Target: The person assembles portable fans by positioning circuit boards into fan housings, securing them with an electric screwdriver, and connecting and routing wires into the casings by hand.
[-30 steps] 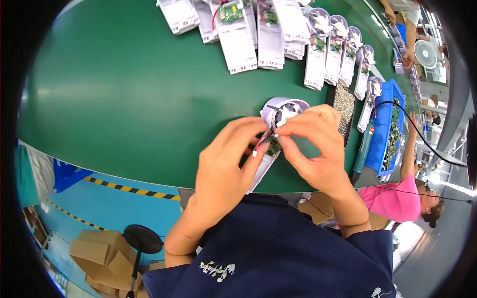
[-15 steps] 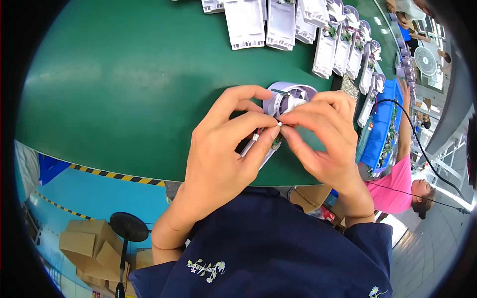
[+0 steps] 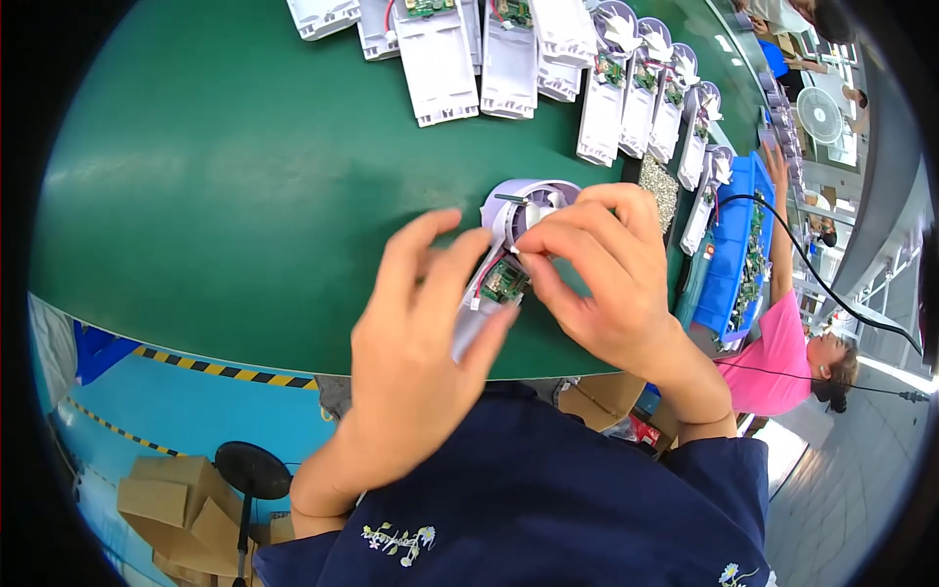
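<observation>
A lilac-white plastic housing (image 3: 497, 205) with a round fan-like end lies on the green table in front of me. In its long body sits a small green circuit board (image 3: 503, 281), with a white plug (image 3: 475, 303) on red and black wires beside it. My right hand (image 3: 616, 289) pinches a small white piece at the lower edge of the round end; the fingertips partly hide it. My left hand (image 3: 411, 338) hovers over the body's left side, fingers apart and slightly blurred, holding nothing. A short dark rod (image 3: 511, 199) rests across the round end.
Several similar housings (image 3: 440, 83) lie along the far side of the green table (image 3: 196, 215). To the right are a speckled pad (image 3: 657, 186), a blue bin (image 3: 719, 293) of circuit boards and a black cable (image 3: 831, 303). A co-worker's arm (image 3: 780, 230) reaches beside the bin.
My left hand has let go of the small white piece and moved left, its fingers spreading. My right hand keeps its pinch. The view has shifted, and more of the circuit board shows.
</observation>
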